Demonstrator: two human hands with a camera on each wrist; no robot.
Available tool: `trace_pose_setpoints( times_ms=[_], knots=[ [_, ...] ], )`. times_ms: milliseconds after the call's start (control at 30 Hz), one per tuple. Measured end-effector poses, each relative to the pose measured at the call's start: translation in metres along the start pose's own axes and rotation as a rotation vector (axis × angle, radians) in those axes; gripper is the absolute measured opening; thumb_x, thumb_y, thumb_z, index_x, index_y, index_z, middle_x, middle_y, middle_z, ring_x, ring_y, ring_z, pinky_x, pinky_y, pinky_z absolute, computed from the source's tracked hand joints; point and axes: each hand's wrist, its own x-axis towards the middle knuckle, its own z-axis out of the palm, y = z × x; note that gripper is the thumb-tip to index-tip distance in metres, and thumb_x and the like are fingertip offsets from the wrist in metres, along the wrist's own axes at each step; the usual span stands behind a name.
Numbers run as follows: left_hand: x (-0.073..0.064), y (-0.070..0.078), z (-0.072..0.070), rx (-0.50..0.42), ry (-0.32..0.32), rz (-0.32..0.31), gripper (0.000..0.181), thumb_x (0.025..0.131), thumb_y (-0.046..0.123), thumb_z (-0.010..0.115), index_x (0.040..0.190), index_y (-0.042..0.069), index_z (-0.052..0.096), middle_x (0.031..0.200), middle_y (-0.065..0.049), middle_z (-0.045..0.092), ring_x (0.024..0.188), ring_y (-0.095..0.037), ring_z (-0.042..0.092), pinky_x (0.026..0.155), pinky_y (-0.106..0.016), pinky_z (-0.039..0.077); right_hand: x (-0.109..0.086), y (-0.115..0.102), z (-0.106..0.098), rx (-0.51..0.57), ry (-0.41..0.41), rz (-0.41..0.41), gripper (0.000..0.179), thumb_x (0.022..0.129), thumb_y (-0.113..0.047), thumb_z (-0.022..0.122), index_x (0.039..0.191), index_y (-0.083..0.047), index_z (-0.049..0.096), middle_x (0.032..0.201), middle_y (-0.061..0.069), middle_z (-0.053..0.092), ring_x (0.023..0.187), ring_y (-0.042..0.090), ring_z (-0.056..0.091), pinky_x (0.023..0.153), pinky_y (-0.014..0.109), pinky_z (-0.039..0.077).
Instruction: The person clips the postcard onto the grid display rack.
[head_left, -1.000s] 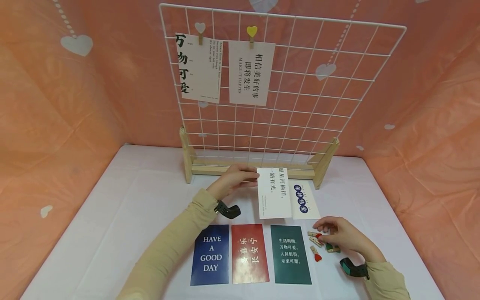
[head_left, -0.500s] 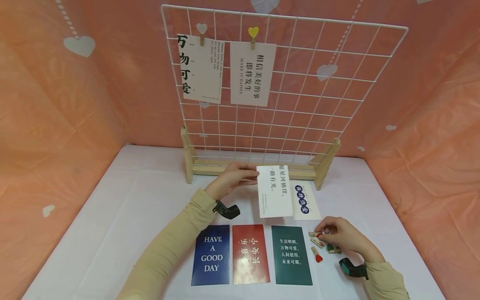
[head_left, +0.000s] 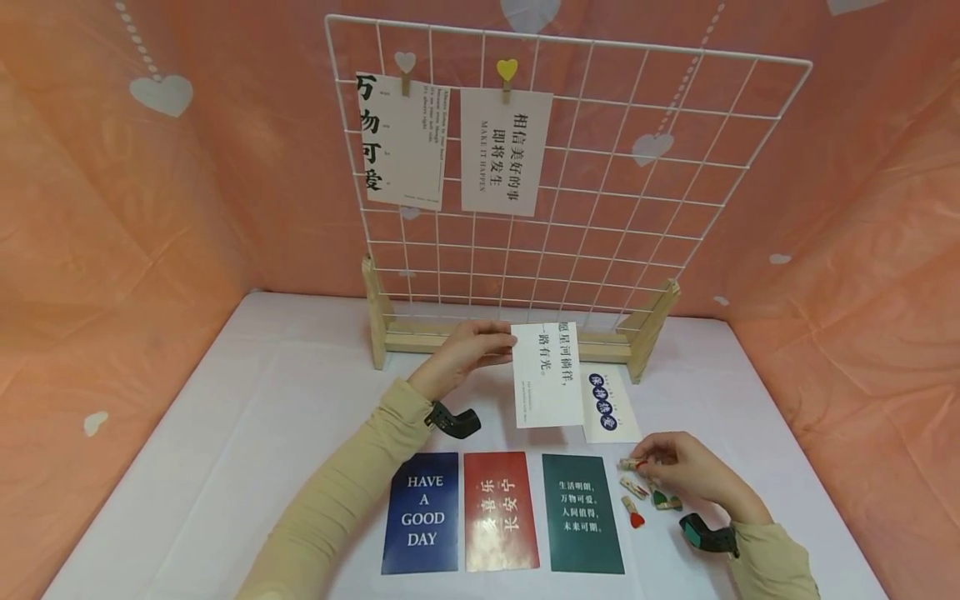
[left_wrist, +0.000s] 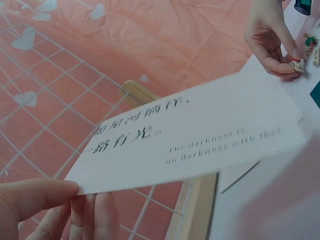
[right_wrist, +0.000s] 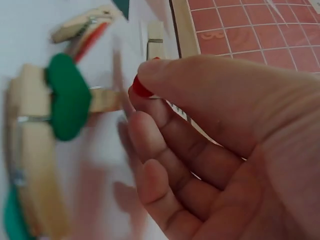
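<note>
My left hand (head_left: 472, 350) pinches a white card (head_left: 547, 379) with black writing by its left edge, thumb on top and fingers beneath in the left wrist view. The card is raised off the table and overlaps a flat white card (head_left: 609, 404) with blue dots. Over on the right, thumb and forefinger of my right hand (head_left: 686, 467) pinch a small wooden clothespin (right_wrist: 156, 45) by its red heart, which the thumb partly hides. Close to that hand lie several more clothespins, among them one with a green heart (right_wrist: 67, 97) and one with a red heart (head_left: 637, 520).
A white wire grid (head_left: 585, 242) on a wooden stand (head_left: 378, 325) rises at the back. Two cards hang on it from heart clothespins, one white (head_left: 405, 62), one yellow (head_left: 507, 70). Blue (head_left: 422, 558), red (head_left: 502, 554) and green (head_left: 585, 558) cards lie in front.
My left hand has lifted the white card slightly, toward the grid. The right hand has stayed nearly in place, its fingers now raising the clothespin a little from the pile.
</note>
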Motion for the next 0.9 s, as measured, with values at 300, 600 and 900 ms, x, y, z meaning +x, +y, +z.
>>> trace_pose_setpoints(
  times_ms=[300,600,900],
  knots=[
    [-0.003,0.025,-0.001,-0.010,0.032,0.096,0.028,0.092,0.012,0.066,0.117,0.002,0.061,0.112,-0.014,0.062,0.094,-0.022,0.064,0.088,-0.032,0.053,0.010,-0.020,-0.020,0.040,0.042,-0.097,0.018,0.089,-0.010,0.068,0.104,0.001,0.064,0.098,0.013,0.066,0.085,0.028,0.061,0.072,0.023,0.054],
    [0.000,0.053,0.005,-0.015,0.049,0.224,0.026,0.090,0.010,0.068,0.114,0.002,0.064,0.110,-0.014,0.062,0.095,-0.025,0.063,0.087,-0.034,0.054,0.025,-0.054,-0.037,0.110,0.162,-0.146,0.030,0.092,-0.015,0.066,0.113,0.006,0.064,0.109,0.021,0.065,0.095,0.026,0.065,0.081,0.022,0.053],
    [0.004,0.085,0.020,0.026,0.080,0.328,0.025,0.089,0.011,0.070,0.112,0.002,0.066,0.106,-0.011,0.063,0.091,-0.023,0.063,0.086,-0.038,0.054,0.030,-0.093,-0.057,0.084,0.219,-0.216,0.029,0.095,-0.020,0.062,0.117,-0.002,0.066,0.111,0.013,0.064,0.095,0.018,0.064,0.082,0.023,0.053]
  ],
)
